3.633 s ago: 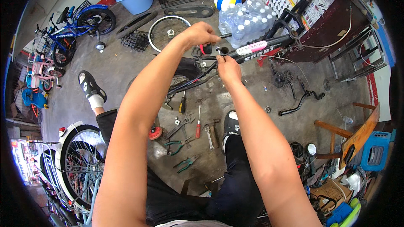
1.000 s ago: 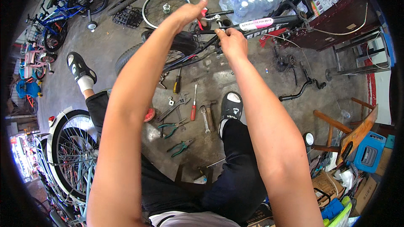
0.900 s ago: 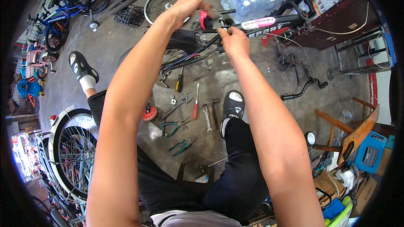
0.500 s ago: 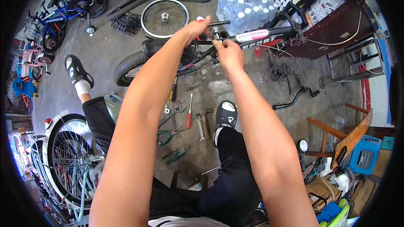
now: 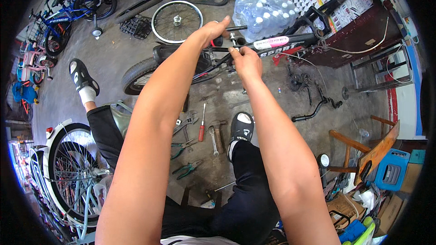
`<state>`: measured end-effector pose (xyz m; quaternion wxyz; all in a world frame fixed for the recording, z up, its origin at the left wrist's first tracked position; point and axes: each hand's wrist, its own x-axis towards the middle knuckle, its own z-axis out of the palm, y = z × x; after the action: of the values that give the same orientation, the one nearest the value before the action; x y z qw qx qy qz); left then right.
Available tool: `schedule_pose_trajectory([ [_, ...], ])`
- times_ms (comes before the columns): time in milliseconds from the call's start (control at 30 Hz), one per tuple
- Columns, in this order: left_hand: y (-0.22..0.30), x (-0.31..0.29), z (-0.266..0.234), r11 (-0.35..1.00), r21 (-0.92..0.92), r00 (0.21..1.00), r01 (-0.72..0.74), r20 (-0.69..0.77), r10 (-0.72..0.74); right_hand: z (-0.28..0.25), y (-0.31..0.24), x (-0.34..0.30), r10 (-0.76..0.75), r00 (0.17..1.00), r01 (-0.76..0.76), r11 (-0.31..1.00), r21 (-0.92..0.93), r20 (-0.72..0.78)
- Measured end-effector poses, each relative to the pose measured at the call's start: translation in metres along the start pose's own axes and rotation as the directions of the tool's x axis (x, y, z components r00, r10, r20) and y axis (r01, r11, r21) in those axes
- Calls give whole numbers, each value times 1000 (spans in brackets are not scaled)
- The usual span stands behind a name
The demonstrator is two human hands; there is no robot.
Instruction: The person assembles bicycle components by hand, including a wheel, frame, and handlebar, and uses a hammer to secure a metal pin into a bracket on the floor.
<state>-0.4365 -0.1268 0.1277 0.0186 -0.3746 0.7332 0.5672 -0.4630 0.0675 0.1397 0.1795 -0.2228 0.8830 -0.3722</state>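
Observation:
A black bicycle frame point(image 5: 309, 40) with white lettering and a pink-and-white sticker lies across the far middle, its knobby tyre point(image 5: 136, 76) at the left. My left hand point(image 5: 213, 31) is curled at the frame's joint, thumb raised; a red-and-black piece shows beneath it, and what the fingers hold is hidden. Just right of it my right hand point(image 5: 246, 63) has thumb and fingers pinched together beside a silver clamp part point(image 5: 235, 39) at the open tube end. What lies in that pinch is too small to make out. A black rod point(image 5: 237, 28) sticks out beyond my left hand.
On the floor below lie a red-handled screwdriver point(image 5: 202, 124), a wrench point(image 5: 214, 141), a hammer point(image 5: 219, 137) and green-handled pliers point(image 5: 187, 169). Wrapped bottles point(image 5: 263, 16) stand beyond the frame, near a spoked wheel point(image 5: 165, 12). A crank set point(image 5: 318, 106) and wooden stool point(image 5: 379, 147) are right.
Both hands stay at the same joint with only slight shifts. More of the silver clamp, the tube opening and the red-and-black piece shows between them. The whole view has tilted a little.

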Motion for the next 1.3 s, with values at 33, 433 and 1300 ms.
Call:
schedule_pose_trajectory([
  [33, -9, -3, -5, 996, 90, 999, 29, -17, -28, 0, -2, -1, 12, 1000, -12, 1000, 5, 24],
  [433, 35, -37, -9, 990, -54, 987, -131, 84, 136, -2, -2, 0, 9, 999, -11, 999, 35, 53],
  [1300, -1, -57, -8, 690, 573, 817, -441, -61, 573, -6, 2, 3, 53, 995, -57, 997, 54, 89],
])
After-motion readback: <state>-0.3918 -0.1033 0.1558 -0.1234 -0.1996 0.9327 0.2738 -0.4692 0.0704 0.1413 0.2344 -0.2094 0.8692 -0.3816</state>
